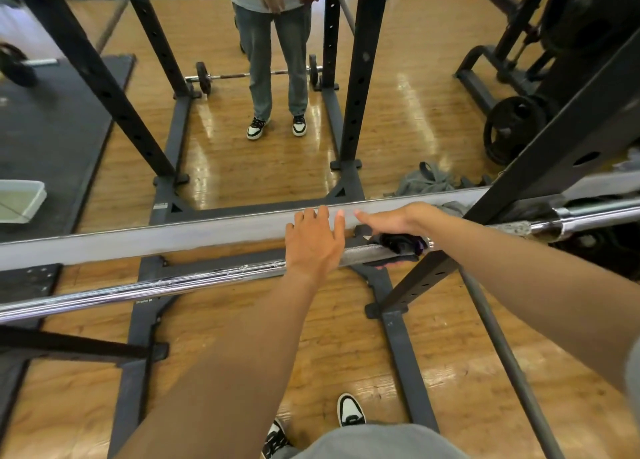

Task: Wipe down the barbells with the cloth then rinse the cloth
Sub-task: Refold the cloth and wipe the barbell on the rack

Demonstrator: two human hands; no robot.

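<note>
A chrome barbell (145, 285) lies across the rack in front of me, running from lower left to the right. A dark cloth (398, 247) is wrapped round its knurled part near the right upright. My right hand (388, 221) grips the cloth and the bar together, thumb pointing left. Just left of it, my left hand (313, 242) lies over the bar with straight, spread fingers, the fingertips reaching the grey ledge (173, 239) under the mirror. The bar's sleeve (588, 216) sticks out past the upright.
A mirror ahead reflects me and the black rack uprights (356, 78). A white tub (19, 199) sits at the left on a black mat. A grey bundle (429, 181) lies on the wood floor. Weight plates (512, 126) lean at the right. A small loaded barbell (225, 76) rests on the floor.
</note>
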